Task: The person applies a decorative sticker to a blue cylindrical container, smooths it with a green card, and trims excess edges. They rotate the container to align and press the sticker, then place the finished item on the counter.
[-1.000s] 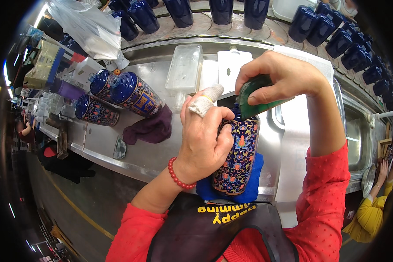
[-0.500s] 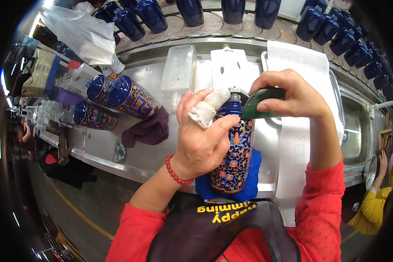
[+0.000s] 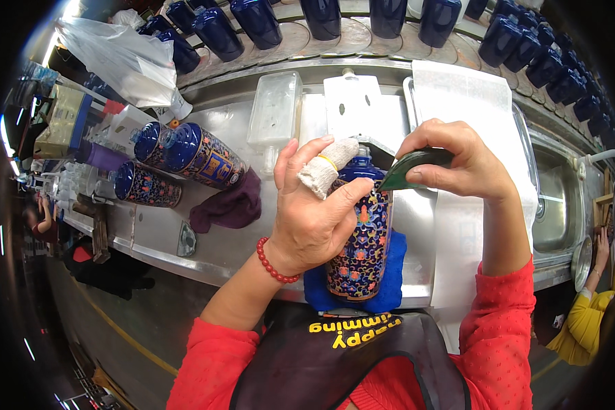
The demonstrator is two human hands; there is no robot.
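A dark blue bottle with a colourful floral pattern leans on a blue cloth in front of me, its neck pointing away. My left hand is closed round its shoulder, the thumb lying near the top of the pattern. White fabric finger covers with a yellow band sit on that hand. Between the fingers and thumb of my right hand is a dark green, flat scraper. Its pointed end is close beside the bottle's shoulder, near my left thumb; whether it touches cannot be made out.
Three patterned bottles lie at the left by a purple cloth. Beyond are a clear container, a white bottle-shaped piece and paper sheets. Plain blue bottles line a conveyor; a sink is at right.
The scraper has turned edge-on and drawn slightly away from the bottle's neck. Plain blue bottles on the conveyor have shifted right. My left hand keeps its hold.
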